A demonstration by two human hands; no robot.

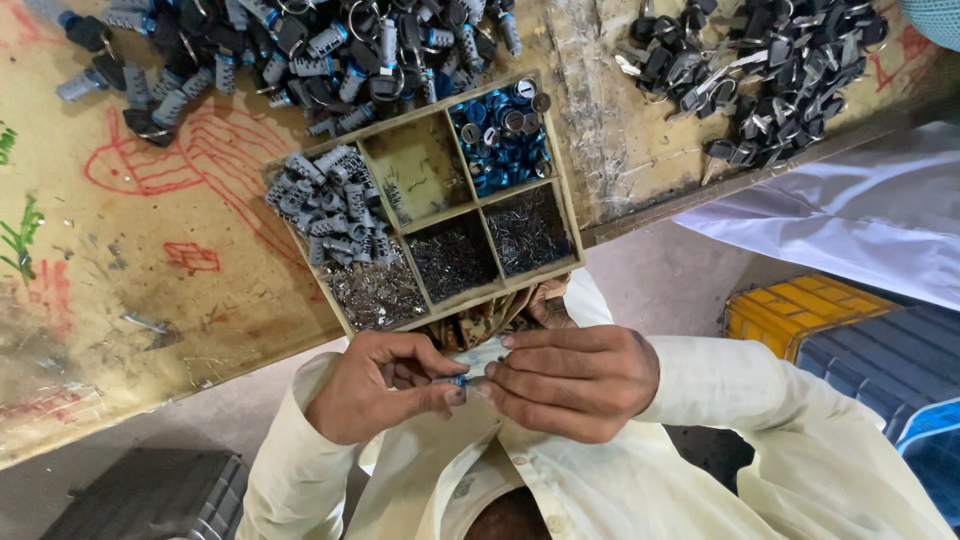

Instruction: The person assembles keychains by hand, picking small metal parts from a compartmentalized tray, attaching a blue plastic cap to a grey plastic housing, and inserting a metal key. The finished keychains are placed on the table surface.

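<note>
The worn yellow-brown tabletop (150, 260), marked with red and green scribbles, fills the upper part of the head view; its near edge runs diagonally above the person's lap. Along its far edge lies a wide heap of grey and black lock cylinders with rings (290, 50), and toward the far right corner a second heap of black-headed keys (760, 70). A co-worker's white sleeve (850, 215) lies just off the right edge of the tabletop, and a yellow crate (790, 310) sits below it beside a dark blue one (880, 360).

At the near edge, a divided wooden tray (568, 215) rests tilted, slightly overhanging. Its left compartment holds grey ribbed cylinders (330, 205) and, nearer the person, fine metal bits (375, 292). The far middle compartment (415, 165) holds only a few scraps; the far right one holds blue and silver round caps (500, 135); the two near compartments hold dark small pins (455, 258) and (525, 230).

Below the tray, over a pale yellow shirt (700, 440), the left hand (375, 385) and right hand (575, 380) meet. The left hand pinches a small cylinder with a blue band (452, 380) between thumb and fingers; the right hand's fingertips (492, 372) close on its other end. The small piece is held off the tabletop, just below the tray's near edge.
</note>
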